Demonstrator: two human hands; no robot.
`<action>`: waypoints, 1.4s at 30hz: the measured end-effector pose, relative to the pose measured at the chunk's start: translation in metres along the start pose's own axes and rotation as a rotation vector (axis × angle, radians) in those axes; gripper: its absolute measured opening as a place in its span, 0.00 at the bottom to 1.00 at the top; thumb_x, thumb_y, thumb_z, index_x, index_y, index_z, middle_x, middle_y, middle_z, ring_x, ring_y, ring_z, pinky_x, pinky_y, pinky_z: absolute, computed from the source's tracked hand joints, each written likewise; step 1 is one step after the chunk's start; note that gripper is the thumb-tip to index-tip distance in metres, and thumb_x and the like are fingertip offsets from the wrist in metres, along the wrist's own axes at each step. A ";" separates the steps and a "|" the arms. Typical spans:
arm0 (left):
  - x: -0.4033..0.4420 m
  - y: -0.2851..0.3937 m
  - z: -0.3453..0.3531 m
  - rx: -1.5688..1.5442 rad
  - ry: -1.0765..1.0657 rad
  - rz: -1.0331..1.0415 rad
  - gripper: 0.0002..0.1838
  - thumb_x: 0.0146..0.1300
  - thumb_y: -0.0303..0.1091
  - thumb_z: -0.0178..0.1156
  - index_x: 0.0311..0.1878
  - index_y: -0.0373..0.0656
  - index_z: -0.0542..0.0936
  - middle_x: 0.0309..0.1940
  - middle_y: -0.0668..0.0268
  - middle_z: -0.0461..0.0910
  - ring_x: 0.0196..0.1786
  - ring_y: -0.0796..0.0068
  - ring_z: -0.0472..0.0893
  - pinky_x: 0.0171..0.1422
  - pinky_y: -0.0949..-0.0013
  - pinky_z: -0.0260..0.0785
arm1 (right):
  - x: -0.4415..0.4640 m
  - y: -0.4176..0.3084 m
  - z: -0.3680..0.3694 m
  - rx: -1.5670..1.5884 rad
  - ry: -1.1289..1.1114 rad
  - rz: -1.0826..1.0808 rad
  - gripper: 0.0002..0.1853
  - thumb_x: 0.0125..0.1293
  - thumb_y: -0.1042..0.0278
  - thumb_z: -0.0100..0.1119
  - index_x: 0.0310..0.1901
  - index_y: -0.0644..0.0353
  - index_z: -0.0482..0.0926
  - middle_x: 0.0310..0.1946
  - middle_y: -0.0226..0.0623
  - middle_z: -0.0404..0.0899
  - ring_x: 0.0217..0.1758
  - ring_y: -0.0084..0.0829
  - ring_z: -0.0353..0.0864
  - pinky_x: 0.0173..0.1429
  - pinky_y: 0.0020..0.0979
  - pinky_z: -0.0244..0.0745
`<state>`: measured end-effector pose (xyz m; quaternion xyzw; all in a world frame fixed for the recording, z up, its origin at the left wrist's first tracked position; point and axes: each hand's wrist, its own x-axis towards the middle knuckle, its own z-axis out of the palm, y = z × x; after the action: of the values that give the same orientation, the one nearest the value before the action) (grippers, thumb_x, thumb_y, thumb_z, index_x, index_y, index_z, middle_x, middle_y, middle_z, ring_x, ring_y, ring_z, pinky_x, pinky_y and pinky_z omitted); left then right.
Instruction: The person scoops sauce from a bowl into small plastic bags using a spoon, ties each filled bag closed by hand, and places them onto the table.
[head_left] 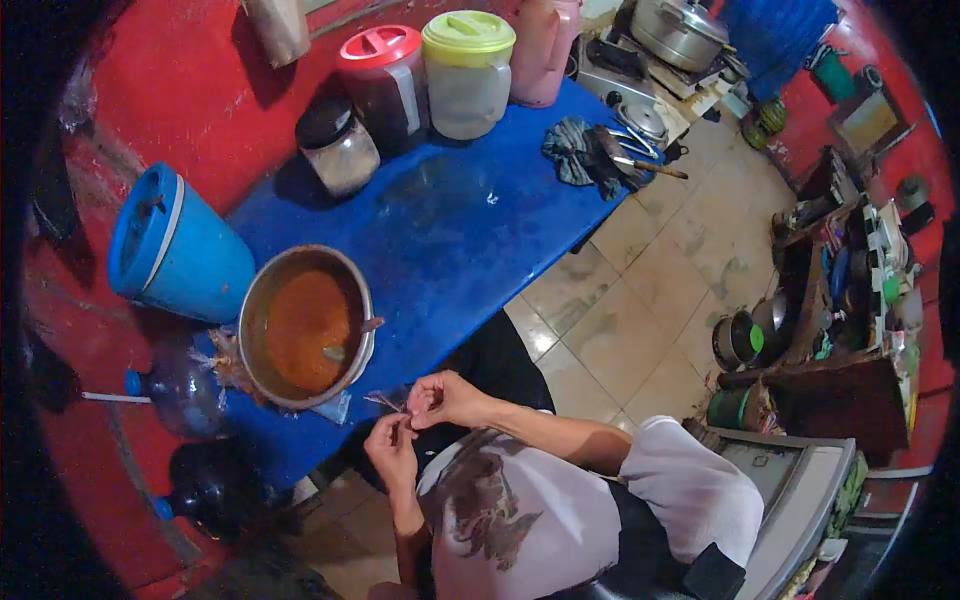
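Observation:
My left hand (393, 452) and my right hand (446, 401) meet fingertip to fingertip in front of my chest, just off the near edge of the blue table (455, 255). Both are closed in a pinch. A thin, pale, stringy thing (385, 402) sticks out to the left from between the fingers, too small to name. Left of my hands, a metal pot (367, 345) of orange-red sauce stands on the table, with a spoon-like utensil (334, 353) partly sunk in it.
A blue bucket (200, 255) leans beside the pot. Along the wall stand a black-lidded jar (342, 158), a red-lidded pitcher (385, 95), a yellow-lidded pitcher (468, 85) and a pink jug (545, 55). Dark cloth (572, 150) and utensils lie at the far end. Shelves (820, 390) stand right.

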<state>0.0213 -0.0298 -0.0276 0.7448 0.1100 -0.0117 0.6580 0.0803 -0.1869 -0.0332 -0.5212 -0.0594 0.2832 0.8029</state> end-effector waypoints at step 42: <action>-0.008 0.020 -0.012 -0.786 0.085 0.089 0.26 0.61 0.27 0.57 0.63 0.33 0.66 0.54 0.56 0.76 0.53 0.66 0.77 0.50 0.71 0.74 | -0.014 -0.045 0.030 -0.246 -0.066 -0.241 0.22 0.60 0.73 0.63 0.56 0.58 0.69 0.25 0.22 0.68 0.29 0.14 0.66 0.33 0.19 0.64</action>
<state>0.0152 -0.0210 -0.0053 0.4403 0.1010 0.0908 0.8875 0.0741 -0.1831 0.0225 -0.5952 -0.1822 0.1925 0.7586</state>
